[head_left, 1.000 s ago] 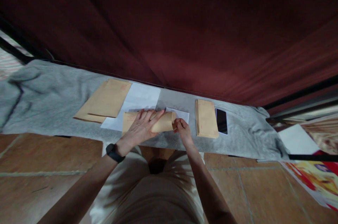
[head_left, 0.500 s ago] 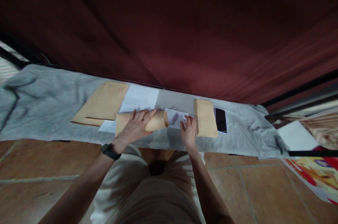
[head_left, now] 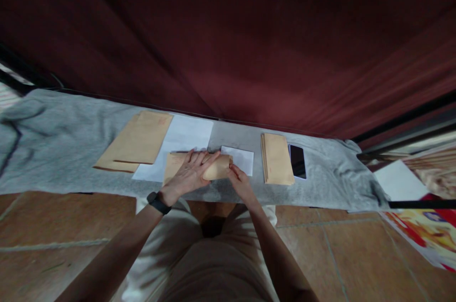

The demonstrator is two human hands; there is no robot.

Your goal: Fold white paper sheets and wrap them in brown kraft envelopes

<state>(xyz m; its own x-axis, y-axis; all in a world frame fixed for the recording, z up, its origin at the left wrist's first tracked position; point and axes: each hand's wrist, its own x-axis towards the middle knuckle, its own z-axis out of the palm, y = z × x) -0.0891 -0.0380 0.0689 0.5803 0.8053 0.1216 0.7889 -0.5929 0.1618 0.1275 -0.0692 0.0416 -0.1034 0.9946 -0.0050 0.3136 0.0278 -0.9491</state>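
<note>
Both hands meet on one brown envelope (head_left: 218, 169) at the middle of the grey cloth (head_left: 71, 150), and I follow them from far off. Taking that envelope as the clock's centre, the left hand (head_left: 188, 171) reaches in from between seven and eight, palm down, fingers spread and pointing to about one, laid flat rather than clamped; a black watch (head_left: 159, 202) circles its wrist. The right hand (head_left: 242, 183) comes from five, fingers bent toward ten, their tips at the envelope's right end; whether they pinch the paper or only press it, I cannot tell.

Half a second ago I had the right hand off the envelope, over the white slip (head_left: 244, 162) near three. It is now back at the envelope's end, and the left hand and envelope have slid a little toward three. The small envelope stack (head_left: 279, 159) at three and the phone (head_left: 298, 162) just beyond it have stayed put. Large brown envelopes (head_left: 144, 138) lie at ten, overlapping a white sheet (head_left: 190, 131) at eleven.
</note>
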